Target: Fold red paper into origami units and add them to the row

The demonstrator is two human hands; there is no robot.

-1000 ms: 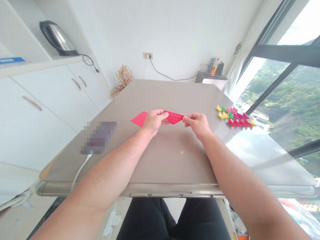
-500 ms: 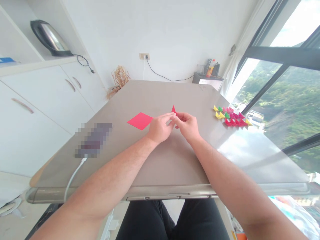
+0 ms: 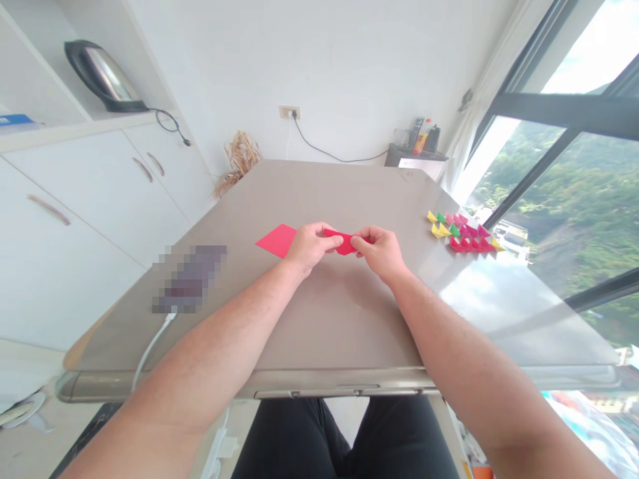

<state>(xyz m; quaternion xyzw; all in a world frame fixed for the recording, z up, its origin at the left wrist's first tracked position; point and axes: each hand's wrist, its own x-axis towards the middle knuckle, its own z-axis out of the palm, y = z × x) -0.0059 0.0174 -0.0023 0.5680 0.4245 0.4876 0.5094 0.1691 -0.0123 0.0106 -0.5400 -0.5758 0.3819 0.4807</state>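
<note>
A piece of folded red paper (image 3: 345,245) is stretched sideways between my two hands, just above the table. My left hand (image 3: 313,247) pinches its left end with thumb and fingers. Its right end sits between the thumb and fingers of my right hand (image 3: 380,251). Fingers hide parts of the folds at both ends. Flat on the table beside my left hand lies a pinkish-red paper sheet (image 3: 277,241), its right corner covered by that hand.
Rows of small folded paper boats (image 3: 466,234) in yellow, green, pink and red stand at the table's right. A blurred dark device (image 3: 192,279) with a white cable (image 3: 156,342) lies on the left of the table (image 3: 329,319). A window (image 3: 589,166) is at the right.
The folded red paper has turned from a point standing upright to a wide strip held level. My hands have moved slightly apart, and the left now covers more of the sheet.
</note>
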